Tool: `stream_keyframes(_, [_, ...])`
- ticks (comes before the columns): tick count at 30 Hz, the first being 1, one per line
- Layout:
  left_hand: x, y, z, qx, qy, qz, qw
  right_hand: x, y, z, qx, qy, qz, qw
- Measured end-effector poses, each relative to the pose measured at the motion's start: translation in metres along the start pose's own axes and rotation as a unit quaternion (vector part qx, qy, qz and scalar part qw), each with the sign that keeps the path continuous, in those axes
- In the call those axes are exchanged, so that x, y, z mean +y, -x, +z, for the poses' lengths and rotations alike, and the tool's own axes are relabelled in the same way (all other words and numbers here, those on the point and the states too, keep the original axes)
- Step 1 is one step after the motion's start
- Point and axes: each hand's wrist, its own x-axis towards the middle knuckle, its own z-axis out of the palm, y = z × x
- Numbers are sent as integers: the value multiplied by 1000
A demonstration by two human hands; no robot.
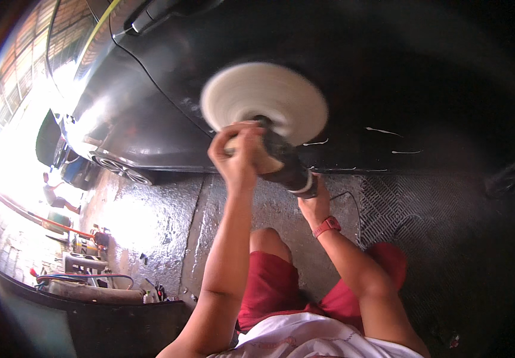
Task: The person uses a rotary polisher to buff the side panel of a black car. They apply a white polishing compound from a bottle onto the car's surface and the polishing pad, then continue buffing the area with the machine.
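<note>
A glossy black car side (412, 77) is filling the far scene, with a black-and-tan handheld polisher (287, 169) tilting before it, its round white pad (263, 89) spinning in a blur. The left hand (237, 150) is gripping the polisher's front, the right hand (316, 204) is clasping its rear end, and thin white streaks (384, 131) are showing rightward.

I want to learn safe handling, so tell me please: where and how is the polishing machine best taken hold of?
Probably from the rear: right hand around the tail end of the polishing machine, left hand at the front, behind the pad. Its long body reaches back from the dark car panel, while the pad, blurred as if spinning, is best avoided.
</note>
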Motion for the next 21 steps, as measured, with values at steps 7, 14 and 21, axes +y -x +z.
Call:
stream_keyframes(7, [4, -67, -130, 229, 55, -90, 968, -90, -34, 10, -181, 74, -101, 976])
stream_keyframes(14, [45, -89, -149, 224, 21, -122, 967, -128, -36, -8, -259, 69, -192, 944])
stream_keyframes(21, [54, -33, 24, 28, -80, 0, 996, -70, 3, -71, -145, -50, -43, 987])
